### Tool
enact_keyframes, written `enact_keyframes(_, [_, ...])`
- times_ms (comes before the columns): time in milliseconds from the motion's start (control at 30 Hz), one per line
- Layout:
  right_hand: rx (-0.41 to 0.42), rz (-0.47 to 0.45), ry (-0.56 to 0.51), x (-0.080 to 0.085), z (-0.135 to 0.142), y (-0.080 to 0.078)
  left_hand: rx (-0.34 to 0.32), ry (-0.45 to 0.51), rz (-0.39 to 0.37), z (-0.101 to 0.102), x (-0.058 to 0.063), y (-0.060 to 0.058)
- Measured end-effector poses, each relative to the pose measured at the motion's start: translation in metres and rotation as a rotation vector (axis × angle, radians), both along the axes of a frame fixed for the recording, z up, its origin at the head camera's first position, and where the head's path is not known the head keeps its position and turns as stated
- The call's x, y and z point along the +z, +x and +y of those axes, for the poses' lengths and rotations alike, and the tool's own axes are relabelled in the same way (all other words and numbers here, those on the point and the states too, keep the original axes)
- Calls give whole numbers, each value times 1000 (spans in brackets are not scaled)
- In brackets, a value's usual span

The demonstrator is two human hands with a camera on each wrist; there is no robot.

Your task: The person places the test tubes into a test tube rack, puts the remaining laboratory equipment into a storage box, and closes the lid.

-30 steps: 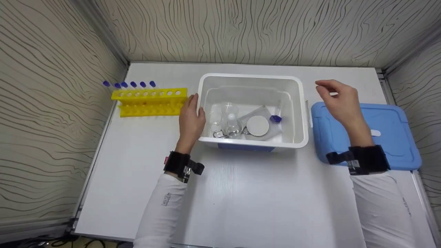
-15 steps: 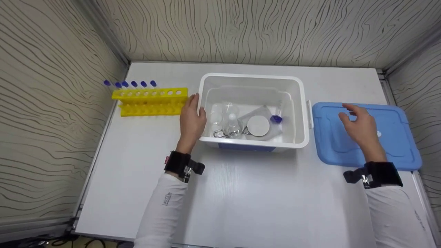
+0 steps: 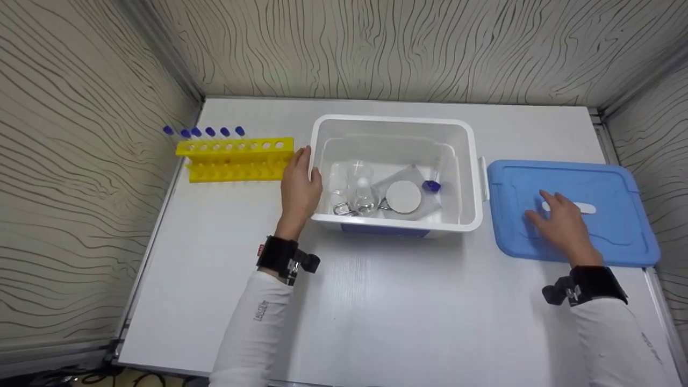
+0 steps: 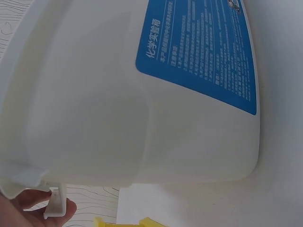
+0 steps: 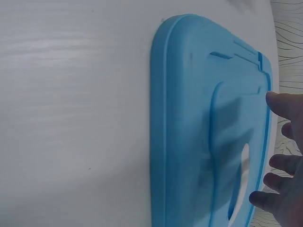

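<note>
The white plastic storage box (image 3: 395,226) stands at the middle of the table, uncovered. At its left end my left hand (image 3: 301,191) grips the white side latch (image 4: 57,202), with thumb and fingers on either side of it in the left wrist view. Inside the box are a flask of clear liquid (image 3: 364,201), a white round disc (image 3: 403,196), a blue-capped tube (image 3: 431,186) and a clear bag (image 3: 414,174). My right hand (image 3: 564,226) hovers with spread fingers over the blue lid (image 3: 618,236), holding nothing. The lid lies flat to the right of the box.
A yellow test tube rack (image 3: 236,148) with several blue-capped tubes (image 3: 210,131) stands left of the box, near my left hand. A blue printed label (image 4: 199,52) covers the box's front. Patterned walls (image 3: 376,48) enclose the table (image 3: 376,312) at the back and sides.
My right hand has moved from beside the box's right end to the right and toward me, over the lid, and its fingers have spread. The left hand has stayed at the box.
</note>
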State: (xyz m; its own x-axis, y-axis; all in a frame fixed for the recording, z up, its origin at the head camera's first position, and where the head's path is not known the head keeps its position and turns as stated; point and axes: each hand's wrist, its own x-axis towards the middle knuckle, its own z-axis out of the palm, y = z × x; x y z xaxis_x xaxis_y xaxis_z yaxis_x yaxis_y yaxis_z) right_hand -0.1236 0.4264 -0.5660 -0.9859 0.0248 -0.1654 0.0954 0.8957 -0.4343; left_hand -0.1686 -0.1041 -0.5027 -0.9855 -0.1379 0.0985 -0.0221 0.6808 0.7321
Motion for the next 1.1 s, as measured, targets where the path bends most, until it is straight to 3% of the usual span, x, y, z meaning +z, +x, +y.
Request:
enact_keyframes(233, [32, -63, 40, -19, -2, 10, -1, 1, -8, -1, 0, 0])
enact_keyframes(533, [16, -95, 61, -22, -17, 17, -7, 0, -19, 0, 1, -1])
enact_keyframes(1100, [-28, -39, 122, -30, -62, 25, 7, -4, -38, 0, 2, 0])
